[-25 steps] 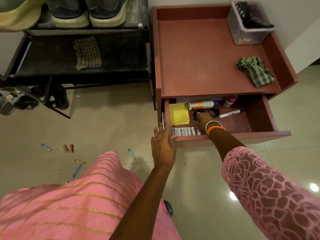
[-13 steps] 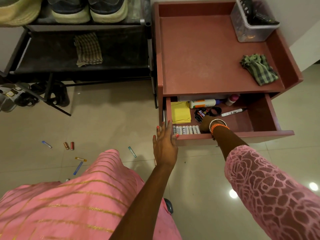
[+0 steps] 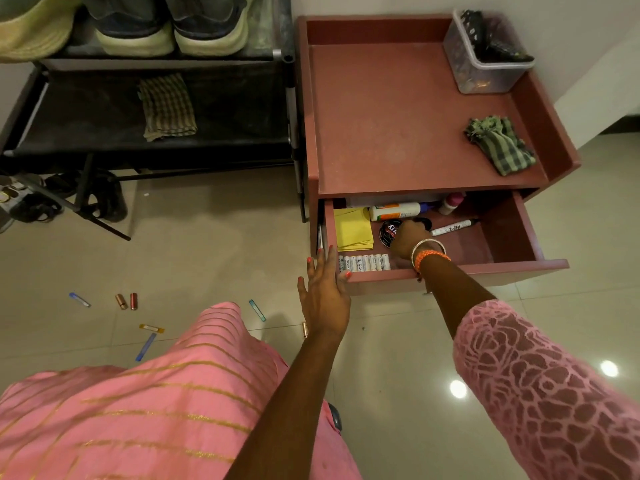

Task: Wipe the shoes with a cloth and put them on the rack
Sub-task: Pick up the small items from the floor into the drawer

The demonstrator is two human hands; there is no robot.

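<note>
The round black tin in the open drawer carries white lettering, half covered and not readable; the white marker and the row of white batteries bear print too small to read; the glue bottle shows an orange label, wording unclear. The right hand reaches into the drawer beside the tin; its fingers point away from the camera and are hidden behind the knuckles, so I cannot tell whether they grip anything. The left hand has its fingers straight and spread, tips at the drawer's front left corner. A pair of shoes stands on the top shelf of the black rack, toes cut off by the frame edge; a checked cloth lies on the shelf below; a second green checked cloth lies on the red table, near its right rim; a clear tub sits at the back corner. Loose batteries lie scattered on the floor left of the drawer; sandals under the rack are partly hidden.
</note>
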